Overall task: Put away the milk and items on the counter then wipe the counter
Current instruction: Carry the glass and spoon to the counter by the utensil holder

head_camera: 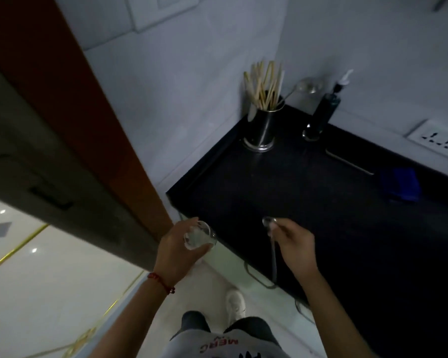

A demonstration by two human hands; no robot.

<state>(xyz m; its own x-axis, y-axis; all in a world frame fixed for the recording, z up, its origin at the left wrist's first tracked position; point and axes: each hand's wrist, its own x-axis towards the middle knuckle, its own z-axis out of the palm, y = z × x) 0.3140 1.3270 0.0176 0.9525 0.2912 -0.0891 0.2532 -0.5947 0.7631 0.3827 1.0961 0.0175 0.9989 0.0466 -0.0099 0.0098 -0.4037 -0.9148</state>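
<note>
My left hand (177,251) grips a small clear glass (200,235) just off the near left corner of the black counter (282,192). A metal spoon (271,244) is pinched in my right hand (295,244), bowl up and handle hanging down over the counter's front edge. At the counter's right side lies a blue cloth (401,184). No milk container is in view.
A steel holder with chopsticks (263,125) stands at the counter's back left corner, a dark pump bottle (321,115) beside it. A thin metal utensil (349,161) lies nearby. A wall socket (440,143) sits at the right. A dark door (70,161) stands left.
</note>
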